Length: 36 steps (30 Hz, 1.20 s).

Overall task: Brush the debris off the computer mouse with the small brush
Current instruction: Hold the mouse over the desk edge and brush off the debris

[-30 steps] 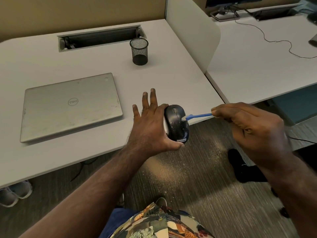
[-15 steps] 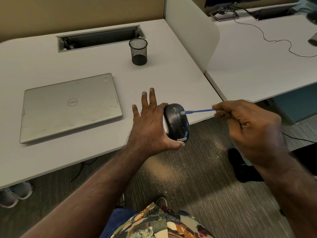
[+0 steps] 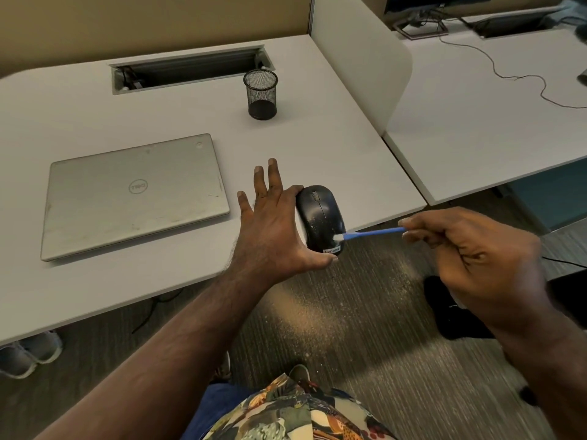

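A black computer mouse (image 3: 320, 214) with pale specks on its back is held at the front edge of the white desk (image 3: 178, 134). My left hand (image 3: 273, 230) grips it from its left side, thumb under its rear end and index finger over its front, the other fingers spread. My right hand (image 3: 470, 252) pinches a thin blue-handled small brush (image 3: 371, 233). The white tip of the brush touches the rear right part of the mouse, just above its label.
A shut silver laptop (image 3: 133, 195) lies to the left of my left hand. A black mesh pen cup (image 3: 261, 94) stands behind. A white divider panel (image 3: 359, 55) separates a second desk (image 3: 495, 115) with a cable. Pale dust lies on the carpet (image 3: 343, 315) below the mouse.
The brush tip has moved from the front half of the mouse down to its rear right part. My right hand has dropped lower; the mouse has turned to show more of its top.
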Tool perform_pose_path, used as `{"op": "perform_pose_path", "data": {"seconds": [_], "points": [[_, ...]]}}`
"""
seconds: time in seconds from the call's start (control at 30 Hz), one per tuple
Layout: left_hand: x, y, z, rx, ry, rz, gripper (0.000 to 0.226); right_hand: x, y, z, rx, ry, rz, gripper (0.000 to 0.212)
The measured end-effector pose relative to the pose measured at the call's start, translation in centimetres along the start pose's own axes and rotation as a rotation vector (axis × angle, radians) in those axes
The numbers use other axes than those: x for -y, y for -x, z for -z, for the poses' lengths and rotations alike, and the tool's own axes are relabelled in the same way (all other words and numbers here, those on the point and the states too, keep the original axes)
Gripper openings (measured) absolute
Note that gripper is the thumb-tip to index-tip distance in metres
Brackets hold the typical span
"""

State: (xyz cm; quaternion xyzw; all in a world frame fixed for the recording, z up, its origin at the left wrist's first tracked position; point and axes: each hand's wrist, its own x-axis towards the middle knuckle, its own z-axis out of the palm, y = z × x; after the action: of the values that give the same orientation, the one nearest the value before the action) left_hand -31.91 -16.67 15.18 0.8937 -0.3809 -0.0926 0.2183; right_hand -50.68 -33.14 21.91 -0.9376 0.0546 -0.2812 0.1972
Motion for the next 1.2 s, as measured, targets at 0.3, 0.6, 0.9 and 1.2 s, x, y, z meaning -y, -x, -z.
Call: {"op": "perform_pose_path", "data": {"seconds": [0.3, 0.6, 0.9, 1.2], "points": [[-0.7, 0.2, -0.3, -0.001, -0.043, -0.042, 0.122, 3.5, -0.7, -2.6, 0.056, -0.152, -0.173, 0.025], [-0.2, 0.1, -0.2, 0.014, -0.060, -0.030, 0.124, 2.9, -0.9, -1.4, -0.057, -0.050, -0.239, 0.017], [-0.4, 0.1, -0.3, 0.030, -0.059, -0.052, 0.124, 1.7, -1.5, -0.6, -0.075, 0.074, -0.137, 0.019], [0.2, 0.1, -0.1, 0.026, -0.060, -0.022, 0.124, 0.8, -1.3, -0.7, 0.062, 0.101, 0.048, 0.025]]}}
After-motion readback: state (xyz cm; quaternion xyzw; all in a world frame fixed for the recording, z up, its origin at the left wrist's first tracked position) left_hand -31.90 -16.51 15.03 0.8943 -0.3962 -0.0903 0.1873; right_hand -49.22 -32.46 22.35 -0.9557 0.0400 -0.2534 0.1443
